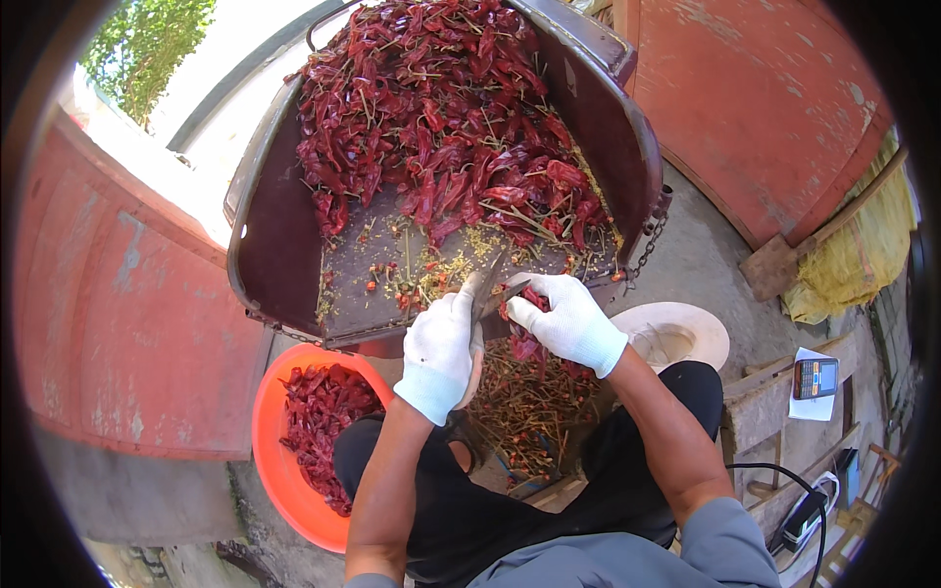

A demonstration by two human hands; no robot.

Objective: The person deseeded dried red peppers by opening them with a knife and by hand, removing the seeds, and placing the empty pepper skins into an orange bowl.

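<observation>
My left hand (pixel 439 343), in a white glove, is closed around a pair of scissors (pixel 490 284) whose blades point up and away from me, spread apart. Close beside the blades, my gloved right hand (pixel 569 318) pinches a small bunch of dried red chili peppers (pixel 529 345). Part of the bunch is hidden by the fingers. Beyond both hands, a large heap of dried chili peppers (pixel 431 108) with stems fills the back of a dark metal cart bed (pixel 368 279). Seeds and small bits lie scattered across its near end.
An orange basin (pixel 267 446) of cut red peppers (pixel 323 421) stands left of my knees. Cut stems (pixel 529 402) lie heaped between my legs. A straw-coloured hat (pixel 701 328) is at the right, near a chain (pixel 647 245), wooden pallets (pixel 774 412) and a phone-like device (pixel 816 378).
</observation>
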